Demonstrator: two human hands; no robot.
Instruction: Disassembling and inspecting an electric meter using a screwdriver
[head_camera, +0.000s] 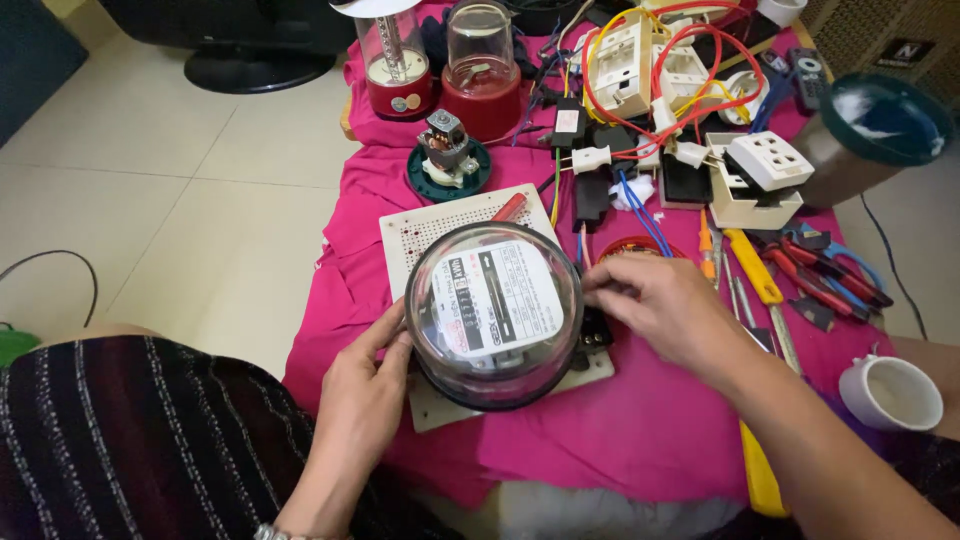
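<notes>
A round electric meter (493, 312) under a clear domed cover is seen at the centre, seated on a white perforated board (432, 228) that lies on a pink cloth (640, 420). The meter's left rim is cupped by the left hand (362, 385), thumb and fingers spread wide against the dome. At its right edge, the right hand (655, 300) is curled, fingertips pinched close by the black terminal block (596, 330); what is gripped there cannot be told. Just beyond, blue wires (640, 215) and a white plug (590, 158) are laid out. Yellow-handled screwdrivers (752, 265) and red pliers (820, 275) are spread to the right, a white cup (892, 393) nearer. Two red blender bases (445, 90) are parked at the far edge.
</notes>
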